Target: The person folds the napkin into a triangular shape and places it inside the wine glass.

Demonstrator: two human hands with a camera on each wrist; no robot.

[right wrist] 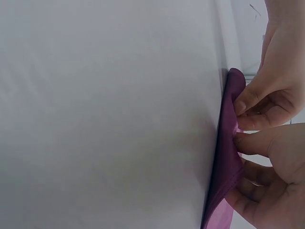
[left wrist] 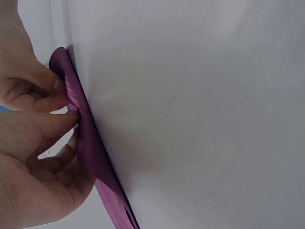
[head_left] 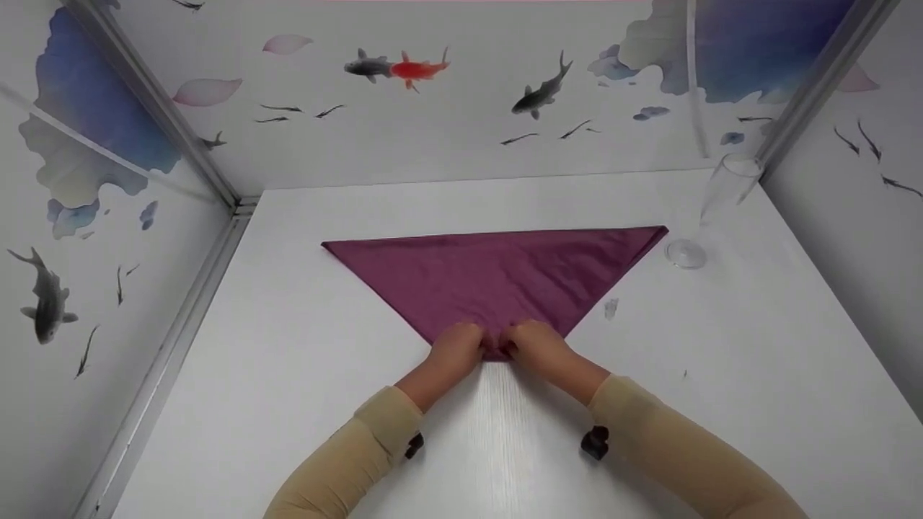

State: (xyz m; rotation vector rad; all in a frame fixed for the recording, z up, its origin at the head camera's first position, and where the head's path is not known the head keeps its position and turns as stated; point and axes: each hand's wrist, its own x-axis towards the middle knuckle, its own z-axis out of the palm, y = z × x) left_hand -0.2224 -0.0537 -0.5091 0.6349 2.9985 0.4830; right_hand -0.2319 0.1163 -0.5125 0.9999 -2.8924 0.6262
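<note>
A purple cloth napkin [head_left: 461, 281] lies on the white table as a triangle, its long edge at the back and its narrow front end turned up. At that front end my left hand [head_left: 456, 353] pinches the folded edge with thumb and fingers. Close beside it, my right hand [head_left: 542, 352] pinches the same edge. Both thumbs press on the rolled cloth [left wrist: 88, 143] in the left wrist view. From the right wrist, the fingers of my right hand [right wrist: 271, 176] show behind the fold [right wrist: 228, 157], thumb in front. Creases run across the right half of the napkin.
A clear stemmed glass [head_left: 686, 254] stands at the back right, just past the napkin's right corner. White panels [head_left: 461, 137] painted with fish enclose the table [head_left: 303, 389] at the back and both sides. A faint mark [head_left: 611, 308] shows right of the cloth.
</note>
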